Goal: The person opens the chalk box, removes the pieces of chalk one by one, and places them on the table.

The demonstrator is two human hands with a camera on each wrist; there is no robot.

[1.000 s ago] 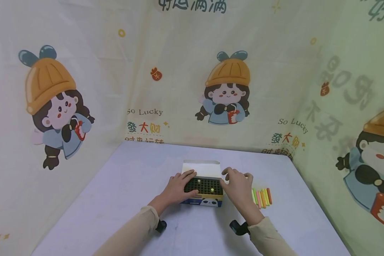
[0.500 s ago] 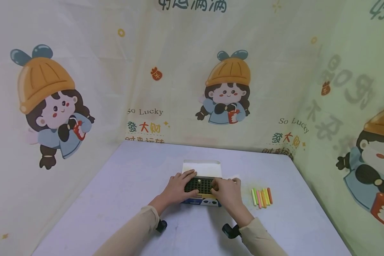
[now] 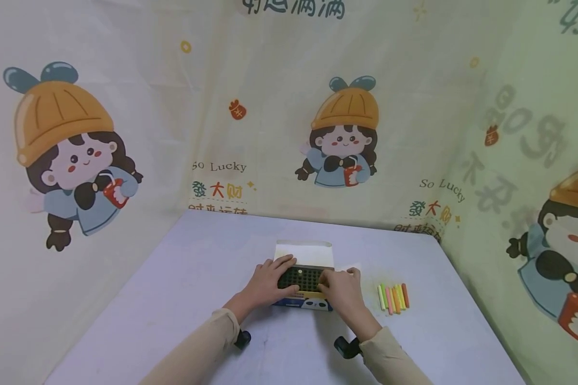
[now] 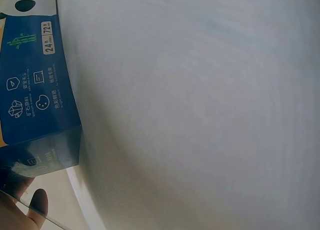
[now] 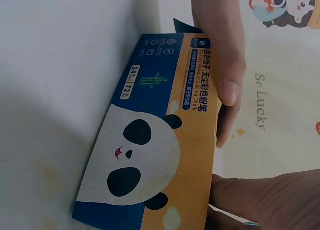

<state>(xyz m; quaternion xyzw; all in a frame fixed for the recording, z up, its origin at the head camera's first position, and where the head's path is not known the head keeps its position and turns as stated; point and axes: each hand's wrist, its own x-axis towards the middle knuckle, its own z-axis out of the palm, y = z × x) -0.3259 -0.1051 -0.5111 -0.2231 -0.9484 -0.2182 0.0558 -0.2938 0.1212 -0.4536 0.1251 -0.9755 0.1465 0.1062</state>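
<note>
A blue and yellow chalk box (image 3: 301,304) with a panda face lies on the table, its lid (image 3: 303,252) folded back over a black grid tray (image 3: 302,276). One yellow chalk end shows in the tray. My left hand (image 3: 271,279) grips the box's left end, fingers over the top and thumb along the front. My right hand (image 3: 339,284) lies on the right part, fingers curled over the tray and hiding what is beneath. In the right wrist view the box front (image 5: 155,140) fills the frame, with the left thumb (image 5: 222,60) on its edge and my right hand (image 5: 260,200) at its lower corner.
Several loose chalk sticks (image 3: 394,297), green, pink, yellow and orange, lie in a row right of the box. The pale table (image 3: 192,278) is walled by cartoon-print cloth at the back and both sides. The left wrist view shows the box's blue end (image 4: 37,90) and bare tabletop.
My right hand came down and leftward from hovering at the box's right edge onto the tray, covering the yellow chalk end on the right. The left hand and the box stayed put.
</note>
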